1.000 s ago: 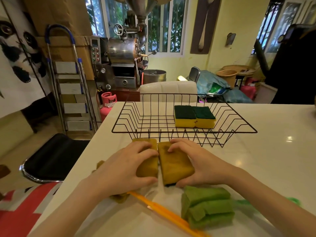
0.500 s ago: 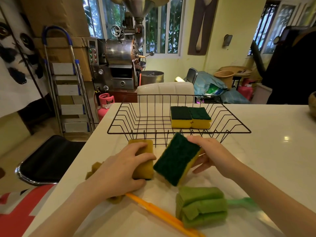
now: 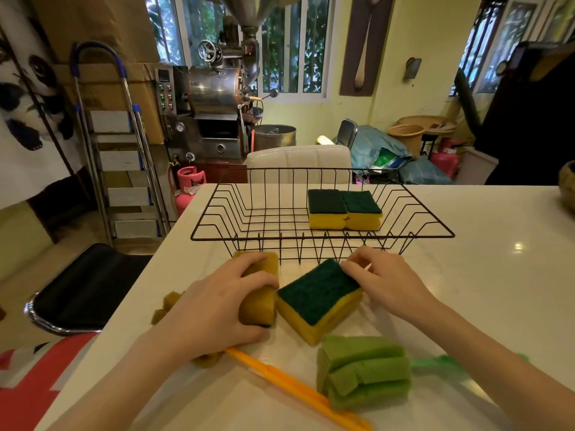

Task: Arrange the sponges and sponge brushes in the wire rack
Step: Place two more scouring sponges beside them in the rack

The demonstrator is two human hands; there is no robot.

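Clearly light and squashy: the right hand (image 3: 384,281) pinches the green-topped sponge (image 3: 319,298) by its far corner, while the left hand (image 3: 217,309) wraps the yellow-up sponge (image 3: 259,286); gripping the long sides seems steadier.

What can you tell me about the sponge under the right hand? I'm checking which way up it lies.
The sponge is a rectangular block, yellow foam below with a dark green scouring layer on top, facing up. It lies on the white table, turned at an angle, just in front of the wire rack. The right hand grips its far corner; its left edge meets the sponge held by the left hand.
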